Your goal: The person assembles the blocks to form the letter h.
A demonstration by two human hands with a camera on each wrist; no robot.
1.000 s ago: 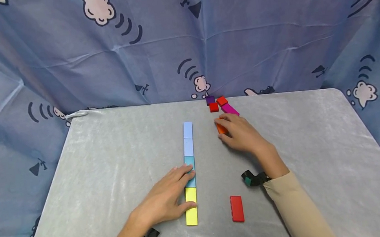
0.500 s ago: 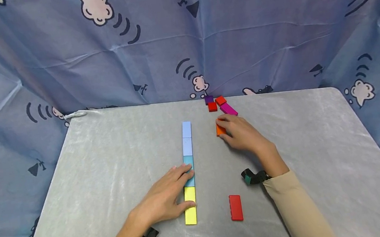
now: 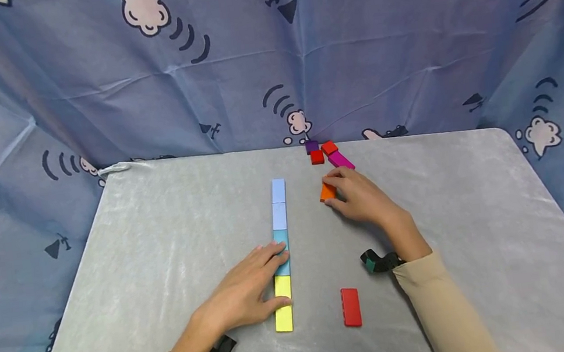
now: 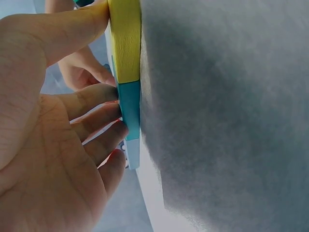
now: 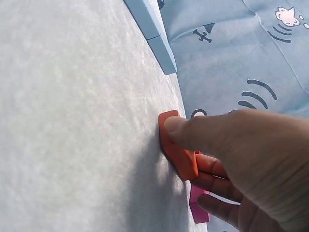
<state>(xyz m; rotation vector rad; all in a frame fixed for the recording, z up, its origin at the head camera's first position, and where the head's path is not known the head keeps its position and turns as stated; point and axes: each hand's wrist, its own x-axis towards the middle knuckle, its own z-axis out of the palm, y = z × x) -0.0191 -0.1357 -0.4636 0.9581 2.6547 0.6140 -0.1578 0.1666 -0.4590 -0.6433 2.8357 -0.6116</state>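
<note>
A straight row of blocks runs away from me: yellow (image 3: 284, 311), teal (image 3: 281, 238) and light blue (image 3: 279, 214). My left hand (image 3: 243, 289) lies over its left side, fingertips on the teal part and thumb on the yellow; in the left wrist view the fingers (image 4: 101, 145) are loosely extended along the row's side. To the right of the row's far end, my right hand (image 3: 364, 198) pinches an orange block (image 3: 327, 192) between thumb and fingers. The right wrist view shows the thumb on the orange block (image 5: 181, 157), with a magenta block (image 5: 197, 205) beyond it.
A red block (image 3: 351, 307) lies near the front, right of the row. At the table's back edge are a purple block (image 3: 312, 147), two small red blocks (image 3: 316, 157) and the magenta block (image 3: 340, 160). A patterned blue curtain (image 3: 378, 58) hangs behind the grey table (image 3: 163, 243).
The orange block has turned slightly in my right hand, and more of it shows from above. My left hand and the row have kept their places.
</note>
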